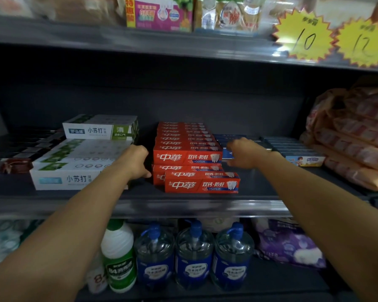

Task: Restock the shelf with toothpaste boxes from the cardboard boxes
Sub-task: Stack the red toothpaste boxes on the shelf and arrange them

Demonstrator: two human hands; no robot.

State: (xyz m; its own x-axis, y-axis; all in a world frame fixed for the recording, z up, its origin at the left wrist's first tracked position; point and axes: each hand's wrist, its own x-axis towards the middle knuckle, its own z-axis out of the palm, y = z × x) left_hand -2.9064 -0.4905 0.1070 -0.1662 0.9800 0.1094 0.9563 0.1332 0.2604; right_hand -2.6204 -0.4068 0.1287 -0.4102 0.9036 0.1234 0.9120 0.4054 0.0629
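On shelf: hands flank red toothpaste boxes; contact unclear.

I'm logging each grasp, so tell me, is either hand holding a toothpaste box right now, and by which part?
Neither clearly holds one. The left hand rests at the left end of the red toothpaste boxes; the right hand reaches at their right end, fingers spread.

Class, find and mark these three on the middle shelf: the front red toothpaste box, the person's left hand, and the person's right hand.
front red toothpaste box point(202, 185): head view, middle of its front face.
left hand point(134, 161): head view, back of the hand.
right hand point(243, 153): head view, back of the hand.
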